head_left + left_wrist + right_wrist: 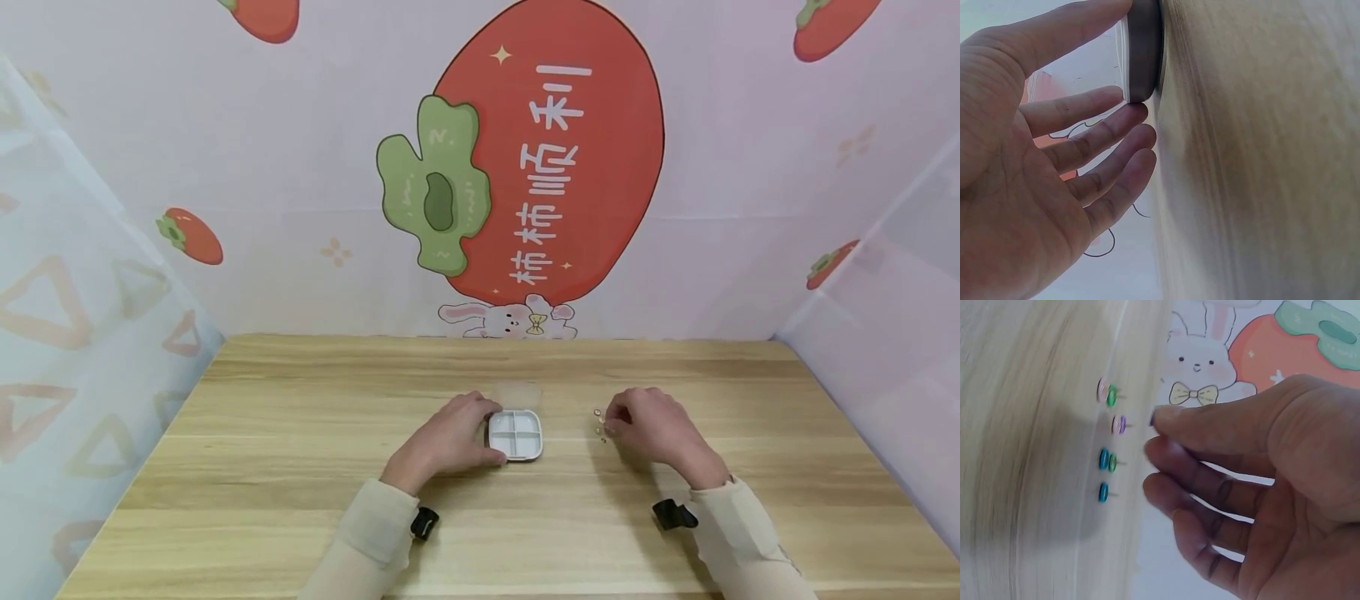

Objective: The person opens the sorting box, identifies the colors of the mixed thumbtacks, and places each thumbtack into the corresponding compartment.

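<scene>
A small white pill box point(514, 434) with four compartments sits on the table, its clear lid point(517, 394) swung up at the back. My left hand point(452, 437) holds it at its left side, thumb at the front edge and fingers at the back corner. In the left wrist view the dark side of the pill box point(1144, 53) shows between thumb and forefinger. Over the table to the right, my right hand point(657, 426) pinches a tiny purple stud earring point(1152, 417), mostly hidden by the fingertips. Beside that hand lie several coloured stud earrings point(1104, 492), their posts pointing up.
The light wooden table point(555, 533) ends at a back wall sheet point(315, 275) printed with persimmons and a rabbit. Pale printed sheets point(82, 333) also stand along the left and right sides. A black strap point(424, 523) is on each wrist.
</scene>
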The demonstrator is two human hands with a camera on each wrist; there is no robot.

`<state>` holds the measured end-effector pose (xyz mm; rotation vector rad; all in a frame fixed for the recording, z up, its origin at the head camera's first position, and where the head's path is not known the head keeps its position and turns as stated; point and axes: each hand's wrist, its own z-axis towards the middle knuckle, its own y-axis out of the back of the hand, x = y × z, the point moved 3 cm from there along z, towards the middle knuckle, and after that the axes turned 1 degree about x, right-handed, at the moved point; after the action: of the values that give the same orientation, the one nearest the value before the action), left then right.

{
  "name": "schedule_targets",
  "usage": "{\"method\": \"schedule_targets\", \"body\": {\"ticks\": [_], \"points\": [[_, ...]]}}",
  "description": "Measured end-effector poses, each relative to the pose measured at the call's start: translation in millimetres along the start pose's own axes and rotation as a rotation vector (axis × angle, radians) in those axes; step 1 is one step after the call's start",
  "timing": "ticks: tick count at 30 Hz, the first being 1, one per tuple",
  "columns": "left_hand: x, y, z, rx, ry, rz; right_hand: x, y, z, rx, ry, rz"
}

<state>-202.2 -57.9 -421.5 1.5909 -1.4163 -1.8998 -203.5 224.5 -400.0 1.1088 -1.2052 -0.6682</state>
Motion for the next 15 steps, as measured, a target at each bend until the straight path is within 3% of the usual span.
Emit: {"method": "schedule_targets", "body": {"ticks": [7, 15], "points": [[-1.1, 0.1, -0.4, -0.003, 0.003, 0.009, 14.7, -1.4, 3.6, -0.068, 0.045, 0.088], [-0.2, -0.1, -0.7, -0.011, -0.006, 0.021, 23.5, -1.6, 4.9, -0.079, 0.078, 0.142]]}}
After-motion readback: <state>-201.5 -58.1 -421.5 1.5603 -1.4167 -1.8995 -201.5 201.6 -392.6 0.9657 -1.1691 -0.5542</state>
